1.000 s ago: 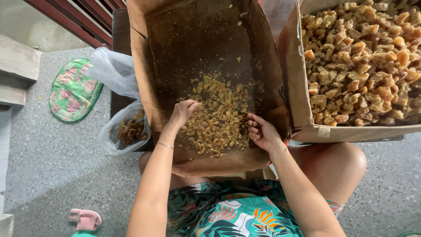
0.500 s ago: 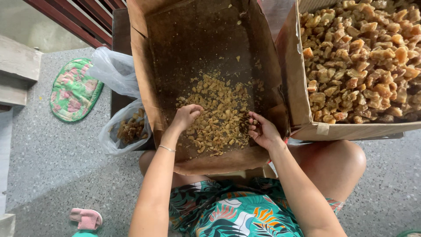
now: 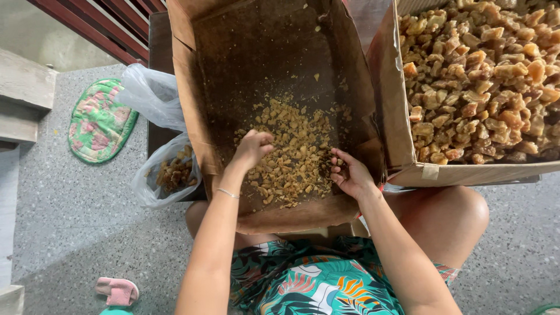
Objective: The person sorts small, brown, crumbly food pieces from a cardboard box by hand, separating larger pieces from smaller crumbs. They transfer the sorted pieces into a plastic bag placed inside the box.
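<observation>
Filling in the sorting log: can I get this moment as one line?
left hand: on small amber chunks | right hand: cupped, holding chunks | open cardboard box on lap | plastic bag beside box

Both arms are bare to above the elbow — no sleeves show. A thin silver bracelet [image 3: 228,193] circles the left wrist. Lower down, a teal garment [image 3: 309,280] printed with large leaves and flowers — orange, pink, white — covers the lap; knees bare.

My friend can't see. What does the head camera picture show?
A person's left hand and right hand pick through small golden-brown pieces in an open cardboard box. Beside it stand a fuller box of bigger chunks and a plastic bag.
</observation>
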